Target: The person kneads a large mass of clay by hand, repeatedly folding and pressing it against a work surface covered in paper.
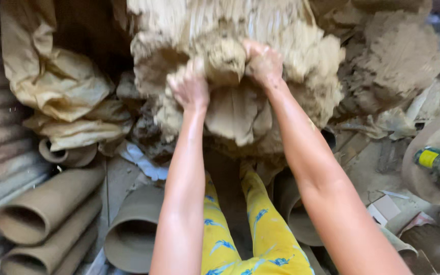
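Your left hand (190,87) and right hand (263,62) are both sunk into the big mound of wet clay (240,66), fingers curled and clenched around a lump (225,63) near its front face. That lump sits between your hands, not yet separated from the mass. You look to be in the middle of tearing a portion free; the next move likely calls for a firm pull toward you while keeping both grips tight, since the clay looks heavy and sticky. Below the mound to its left lie clay pipes (42,211); crumpled plastic sheeting (57,84) hangs left of it. Your fingertips are buried, so how deep they reach is unclear, and the mound's top is cut off.
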